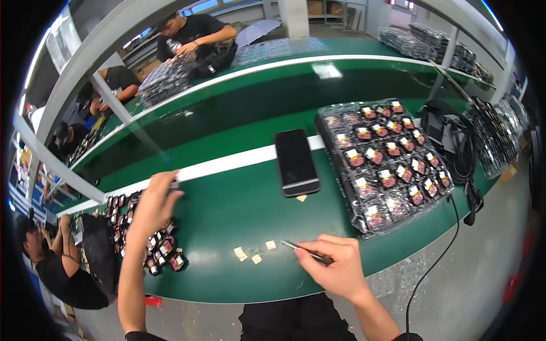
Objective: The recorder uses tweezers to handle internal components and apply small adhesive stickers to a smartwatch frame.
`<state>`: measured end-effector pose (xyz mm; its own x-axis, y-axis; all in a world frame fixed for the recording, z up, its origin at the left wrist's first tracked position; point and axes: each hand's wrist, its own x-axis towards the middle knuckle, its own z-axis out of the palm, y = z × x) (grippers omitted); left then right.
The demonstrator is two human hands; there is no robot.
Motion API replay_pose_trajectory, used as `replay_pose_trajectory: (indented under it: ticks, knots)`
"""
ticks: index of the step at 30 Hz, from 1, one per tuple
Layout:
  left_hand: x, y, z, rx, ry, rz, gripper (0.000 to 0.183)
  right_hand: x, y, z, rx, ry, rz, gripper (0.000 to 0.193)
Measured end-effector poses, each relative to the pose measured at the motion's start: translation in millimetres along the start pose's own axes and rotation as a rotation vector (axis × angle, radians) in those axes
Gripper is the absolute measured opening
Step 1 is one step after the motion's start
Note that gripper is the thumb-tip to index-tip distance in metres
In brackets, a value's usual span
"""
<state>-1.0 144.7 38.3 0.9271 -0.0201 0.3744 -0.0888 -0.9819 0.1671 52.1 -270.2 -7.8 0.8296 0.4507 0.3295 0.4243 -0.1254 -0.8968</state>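
Note:
My right hand [335, 262] grips a pair of thin metal tweezers [307, 252]. Their tips point left, just beside a small pale square piece [270, 245] on the green bench. Two similar pale pieces [240, 254] lie a little farther left. My left hand [154, 203] is raised by the heap of small black parts [162, 250] at the bench's left. Its fingers and thumb curl toward each other, with a small greyish thing between them that I cannot make out. My forearm covers part of the heap.
A black phone [297, 162] lies at the bench's middle, with a pale scrap by its near end. To its right, stacked clear trays [387, 165] hold several black parts. A black bag [449, 131] and cable sit beyond. Co-workers sit across and to the left.

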Motion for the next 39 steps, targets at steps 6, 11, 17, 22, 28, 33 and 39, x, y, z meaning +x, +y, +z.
replay_pose_trajectory:
  ticks: [6, 11, 17, 22, 28, 33, 39]
  knots:
    - [22.7, 112.6, 34.9, -0.462, -0.331, 0.206, 0.064, -0.5, 1.9, -3.7, -0.052, 0.037, 0.027, 0.014]
    - [16.3, 114.9, 46.1, -0.592, -0.151, 0.288, 0.062, 1.3, -2.6, 3.7, -0.034, 0.068, 0.069, 0.015]
    - [8.3, 109.3, 52.3, -0.518, -0.199, 0.216, 0.072, 3.6, -1.7, 0.7, -0.077, 0.037, 0.040, 0.016]
    - [4.6, 119.7, 44.0, -0.708, -0.272, 0.125, 0.076, 2.6, 2.6, 1.3, -0.067, 0.035, 0.052, 0.017]
    - [8.7, 106.5, 42.9, -0.566, -0.271, 0.273, 0.069, 3.2, 0.7, 2.0, -0.070, 0.040, 0.040, 0.016]
    - [6.0, 106.6, 49.3, -0.502, -0.325, 0.250, 0.071, 3.7, 2.5, 1.1, -0.093, 0.018, 0.026, 0.016]
    - [6.0, 102.8, 50.9, -0.506, -0.365, 0.233, 0.069, 4.8, 0.8, 1.2, -0.090, 0.019, 0.020, 0.017]
